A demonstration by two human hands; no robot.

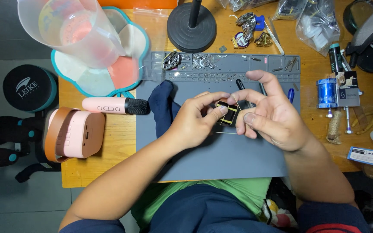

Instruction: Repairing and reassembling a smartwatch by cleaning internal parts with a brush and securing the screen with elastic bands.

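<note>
Both hands meet over a grey work mat (221,155). My left hand (193,123) pinches a small dark rectangular piece with gold edges (227,113) between thumb and fingers. My right hand (270,114) grips the same piece from the right and holds a thin yellowish strand (237,103) that loops across it. The right index finger sticks up free. Most of the small piece is hidden by the fingertips.
A dark blue cloth (162,105) lies on the mat's left. On the wooden table stand a clear plastic jug (72,30), a flower-shaped tray (126,69), a pink microphone (113,105), a pink speaker (76,134), a black lamp base (191,26), bags of parts (318,23) and a blue spool (327,92).
</note>
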